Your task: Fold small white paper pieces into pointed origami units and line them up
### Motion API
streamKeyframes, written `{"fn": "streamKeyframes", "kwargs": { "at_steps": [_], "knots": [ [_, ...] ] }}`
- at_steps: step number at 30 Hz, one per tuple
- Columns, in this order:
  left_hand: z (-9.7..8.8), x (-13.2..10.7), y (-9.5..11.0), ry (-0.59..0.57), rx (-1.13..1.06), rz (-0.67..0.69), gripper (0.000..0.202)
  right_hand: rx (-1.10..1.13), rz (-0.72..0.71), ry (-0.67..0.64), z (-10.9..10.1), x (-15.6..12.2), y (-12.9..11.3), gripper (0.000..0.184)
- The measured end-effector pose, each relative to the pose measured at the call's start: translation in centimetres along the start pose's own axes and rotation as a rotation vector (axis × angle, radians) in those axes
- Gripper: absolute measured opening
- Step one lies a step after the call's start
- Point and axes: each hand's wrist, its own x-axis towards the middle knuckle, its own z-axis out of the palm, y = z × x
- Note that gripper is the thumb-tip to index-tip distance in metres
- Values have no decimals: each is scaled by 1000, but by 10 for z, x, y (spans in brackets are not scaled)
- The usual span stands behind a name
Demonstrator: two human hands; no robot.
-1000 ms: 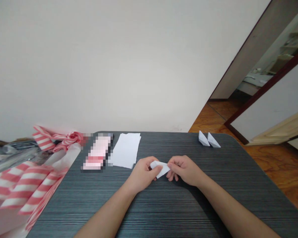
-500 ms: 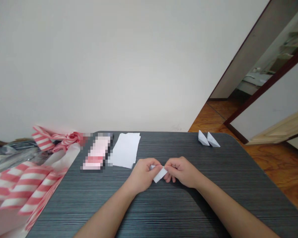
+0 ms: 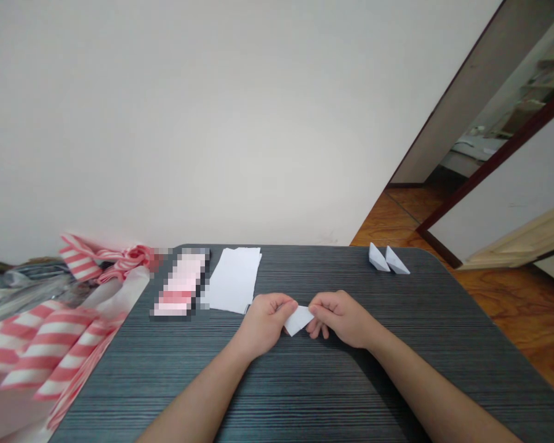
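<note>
The left hand [image 3: 268,323] and right hand [image 3: 346,320] are bare; the left forearm [image 3: 207,387] and right forearm [image 3: 434,394], uncovered too, widen from slimmer wrists [image 3: 242,352].

One left hand [image 3: 265,326] and one right hand [image 3: 344,319] are holding one folded paper [image 3: 300,320]. Two paper shapes [image 3: 398,261], one pixelated pink item [image 3: 180,283] and one stack [image 3: 233,280] are lying on one table [image 3: 286,394], the stack's overlapping sheets hiding their exact number.
</note>
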Motion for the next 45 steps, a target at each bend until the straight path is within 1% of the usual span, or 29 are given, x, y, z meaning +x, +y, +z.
{"fn": "streamKeyframes", "kwargs": {
  "at_steps": [3,8,12,16,20,26,29,32,36,41,45],
  "knots": [
    [0,0,1,-7,5,-4,34,30,6,-7,-1,0,2,27],
    [-1,-1,0,7,8,9,35,96,55,-23,-2,0,5,31],
    [-1,-1,-1,23,-23,1,35,35,78,-4,-3,-1,3,32],
    [1,0,0,18,-77,-24,34,-29,68,21,-4,-1,0,32],
    [2,-1,1,14,-128,-63,32,-44,67,42,-4,-1,-3,32],
    [-1,-4,5,62,-75,-30,37,-26,39,69,-4,0,-2,33],
    [0,-3,3,55,-69,-19,39,-26,21,67,-6,-1,-1,30],
    [1,-2,0,31,-112,-34,36,-60,6,81,-9,-2,-1,30],
    [1,-1,-2,60,-186,-58,29,-92,2,101,-9,-2,-3,30],
    [0,-2,0,94,-208,-73,32,-44,-21,113,-9,-1,-1,29],
    [0,-2,-1,77,-227,-77,33,-44,-22,99,-10,-2,-2,26]
  ]
}}
